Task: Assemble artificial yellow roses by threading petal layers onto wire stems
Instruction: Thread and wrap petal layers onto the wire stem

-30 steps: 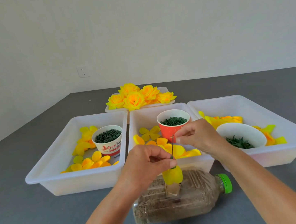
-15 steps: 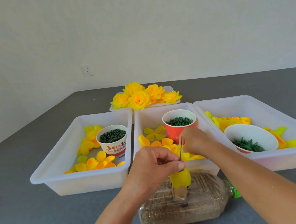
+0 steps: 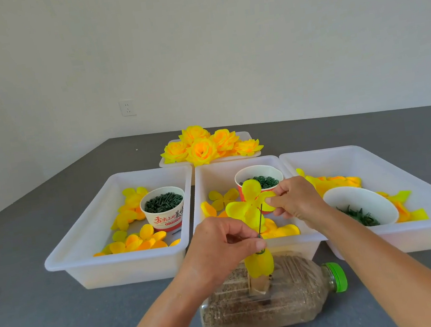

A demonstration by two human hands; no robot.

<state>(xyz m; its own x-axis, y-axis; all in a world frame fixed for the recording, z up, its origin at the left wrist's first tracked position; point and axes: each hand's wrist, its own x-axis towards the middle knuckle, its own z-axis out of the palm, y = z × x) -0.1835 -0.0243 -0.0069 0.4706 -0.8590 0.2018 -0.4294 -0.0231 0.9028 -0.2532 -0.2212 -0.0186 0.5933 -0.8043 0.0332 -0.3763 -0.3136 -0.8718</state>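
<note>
A thin dark wire stem point(image 3: 260, 220) stands upright out of a sand-filled plastic bottle point(image 3: 271, 301) lying on its side. A closed yellow petal bud point(image 3: 259, 264) sits low on the wire. My left hand point(image 3: 220, 247) pinches the wire just above the bud. My right hand point(image 3: 296, 202) pinches one lobe of a flat yellow petal layer point(image 3: 244, 206), held just behind the wire's top end. Loose petal layers point(image 3: 280, 230) lie in the middle white tray point(image 3: 199, 193).
The left tray point(image 3: 86, 235) holds petals and a paper cup of dark green parts point(image 3: 163, 205). An orange cup of green rings point(image 3: 261, 179) stands in the middle tray. The right tray point(image 3: 408, 179) holds petals and a white bowl point(image 3: 356, 202). Finished yellow roses point(image 3: 204, 148) lie behind.
My right hand reached down into the middle tray, then came up holding a flat yellow petal layer beside the wire's top. My left hand kept its pinch on the wire.
</note>
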